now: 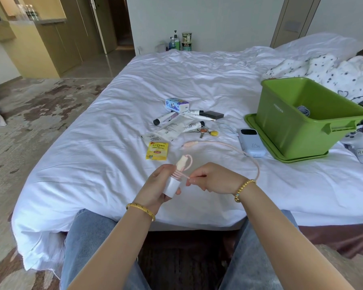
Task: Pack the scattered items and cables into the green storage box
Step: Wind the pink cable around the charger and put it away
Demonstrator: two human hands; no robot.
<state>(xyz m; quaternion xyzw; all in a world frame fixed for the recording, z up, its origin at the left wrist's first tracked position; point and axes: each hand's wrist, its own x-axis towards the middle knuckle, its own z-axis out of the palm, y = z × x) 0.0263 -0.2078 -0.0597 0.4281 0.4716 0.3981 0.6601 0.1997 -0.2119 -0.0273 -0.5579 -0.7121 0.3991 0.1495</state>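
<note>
Item: white charger plug with pink cable, in hand above the near edge of the bed, partly wound. Risk, as judged: the few turns wrapped round the plug's top were held only by tension, so a slackened pull from the right hand would likely let them spring loose; the long free run of cable trailed across the sheet beside the blue power bank and ended in a connector near the keys, and either could be snagged or dragged as winding went on. Grip, left hand: fingers curled round the plug body, holding it upright. Grip, right hand: thumb and forefinger pinched on the cable just beside the coils. Appearance: plug small, white, smooth, rounded edges; cable thin, pale pink, soft-looking, with a loop and a pale tab standing above the coils. Destination: green storage box, open, well apart to the right, standing on its green lid, a coiled cable already visible inside. Remaining on the bed: tissue pack, tubes, sachets, yellow tea bag, black case.
</note>
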